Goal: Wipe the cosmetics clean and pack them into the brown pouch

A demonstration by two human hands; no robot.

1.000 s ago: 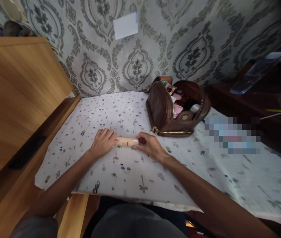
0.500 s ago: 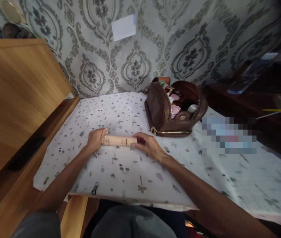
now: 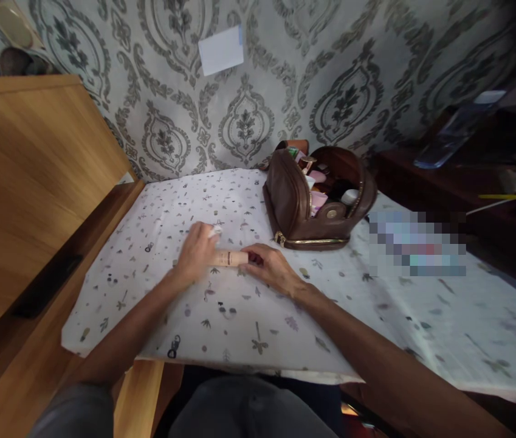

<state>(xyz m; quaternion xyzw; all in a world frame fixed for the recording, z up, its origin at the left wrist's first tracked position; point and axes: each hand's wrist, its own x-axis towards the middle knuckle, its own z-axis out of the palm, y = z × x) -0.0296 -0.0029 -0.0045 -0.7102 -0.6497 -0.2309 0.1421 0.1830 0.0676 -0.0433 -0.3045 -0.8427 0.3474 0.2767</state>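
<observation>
A peach-coloured cosmetic tube (image 3: 230,258) with dark print lies sideways just over the patterned white cloth. My right hand (image 3: 269,266) pinches its right end between thumb and fingers. Over the tube's left part is my left hand (image 3: 195,252), slightly smeared by motion, its fingers closed on a small white tissue (image 3: 215,231). That hand hides the tube's left end. Behind my right hand stands a brown toiletry bag (image 3: 303,225), unzipped, with several toiletries inside, among them a white-capped container (image 3: 349,196) and pink items.
The white cloth (image 3: 248,316) with small printed motifs covers the surface before me. A wooden panel (image 3: 43,140) rises at the left. At the right are a blurred-out flat object (image 3: 417,243) and a clear bottle (image 3: 458,131) on dark furniture. Patterned wallpaper stands behind.
My left hand has slid right along the tube with the tissue, from its left end toward the middle. My right hand keeps its hold on the right end. The view has shifted slightly.
</observation>
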